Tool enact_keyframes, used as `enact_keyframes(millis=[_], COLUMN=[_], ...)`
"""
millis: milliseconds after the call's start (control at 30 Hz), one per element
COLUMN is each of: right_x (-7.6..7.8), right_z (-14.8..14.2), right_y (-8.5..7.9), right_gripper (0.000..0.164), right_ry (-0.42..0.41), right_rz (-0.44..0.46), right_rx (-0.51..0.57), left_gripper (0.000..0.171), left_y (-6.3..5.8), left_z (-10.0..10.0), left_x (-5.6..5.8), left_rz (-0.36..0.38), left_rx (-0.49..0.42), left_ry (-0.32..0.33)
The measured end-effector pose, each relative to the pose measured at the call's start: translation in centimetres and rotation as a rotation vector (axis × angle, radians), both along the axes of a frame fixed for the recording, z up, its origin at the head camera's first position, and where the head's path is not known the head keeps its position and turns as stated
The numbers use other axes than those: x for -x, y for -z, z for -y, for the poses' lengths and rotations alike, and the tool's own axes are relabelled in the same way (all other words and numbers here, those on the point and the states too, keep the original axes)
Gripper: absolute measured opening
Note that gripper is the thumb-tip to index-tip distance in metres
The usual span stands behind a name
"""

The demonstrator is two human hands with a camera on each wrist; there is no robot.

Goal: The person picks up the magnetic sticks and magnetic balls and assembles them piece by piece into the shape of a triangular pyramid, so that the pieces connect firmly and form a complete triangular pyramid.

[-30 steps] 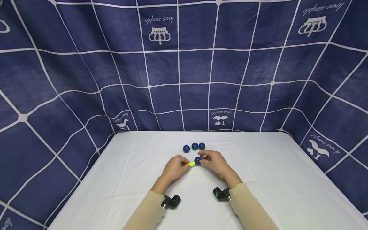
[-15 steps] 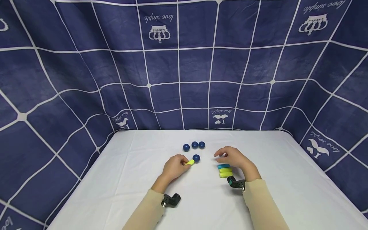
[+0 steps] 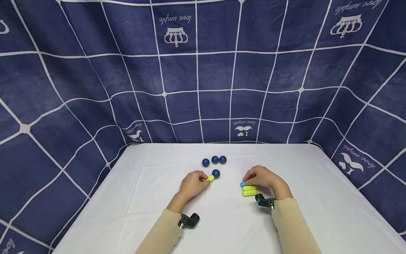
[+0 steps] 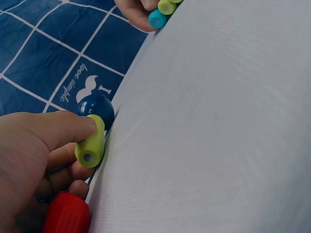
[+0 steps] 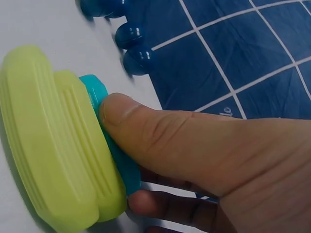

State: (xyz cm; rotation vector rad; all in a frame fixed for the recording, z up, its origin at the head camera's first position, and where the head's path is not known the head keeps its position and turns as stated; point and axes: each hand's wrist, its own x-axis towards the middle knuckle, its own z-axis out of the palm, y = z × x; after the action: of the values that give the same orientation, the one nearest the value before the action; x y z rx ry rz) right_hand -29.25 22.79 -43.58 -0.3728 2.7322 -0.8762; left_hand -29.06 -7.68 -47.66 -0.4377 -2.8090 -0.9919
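With thumb and fingers, my left hand (image 3: 191, 185) pinches a yellow-green magnetic rod (image 4: 92, 148). A dark blue ball (image 3: 216, 173) sits at the rod's far end. Below that hand in the left wrist view lies a red rod (image 4: 68, 213), hidden from the head view. Further right, my right hand (image 3: 262, 176) grips a light blue rod (image 5: 97, 92) between thumb and fingers. This rod lies alongside two yellow-green rods (image 5: 46, 141), placed side by side on the white cloth; the hand covers much of it.
Three more dark blue balls stand beyond the hands: one ball (image 3: 205, 162) on the left, and a close pair (image 3: 219, 159) to its right. Behind the table's far edge hangs a blue checked curtain (image 3: 215, 106). White cloth (image 3: 222, 218) covers the table.
My right hand let go of the blue ball and moved right to the row of rods, where it now grips the light blue one. My left hand stays in place with its rod.
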Motion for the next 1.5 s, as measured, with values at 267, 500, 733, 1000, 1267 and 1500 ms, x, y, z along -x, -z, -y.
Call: enact_keyframes(millis=[267,500,733,1000,1267,1500], right_x=[0.5,1.0,1.3,1.3,0.9,0.9], right_z=[-0.3,0.5,2.4,4.5,5.8,6.8], right_y=[0.7,1.1,1.4,1.9,1.9,2.2], right_gripper=[0.008,0.012,0.006,0.008,0.012,0.011], right_ry=[-0.038,-0.026,0.048,0.033,0.054,0.04], right_rz=[-0.017,-0.085,-0.171,-0.238,-0.244,-0.274], right_rx=[0.037,0.131,0.178,0.159,0.09,0.134], left_gripper=[0.014,0.014,0.02,0.02,0.017,0.02], left_y=[-0.1,0.0,-0.1,0.1,0.0,0.0], left_z=[0.0,-0.1,-0.1,0.0,0.1,0.0], left_x=[0.0,0.1,0.1,0.2,0.2,0.1], left_rz=[0.019,0.014,0.019,0.015,0.017,0.035], left_rx=[0.002,0.008,0.01,0.024,0.015,0.006], left_ry=[0.0,0.015,0.032,0.093,0.139,0.119])
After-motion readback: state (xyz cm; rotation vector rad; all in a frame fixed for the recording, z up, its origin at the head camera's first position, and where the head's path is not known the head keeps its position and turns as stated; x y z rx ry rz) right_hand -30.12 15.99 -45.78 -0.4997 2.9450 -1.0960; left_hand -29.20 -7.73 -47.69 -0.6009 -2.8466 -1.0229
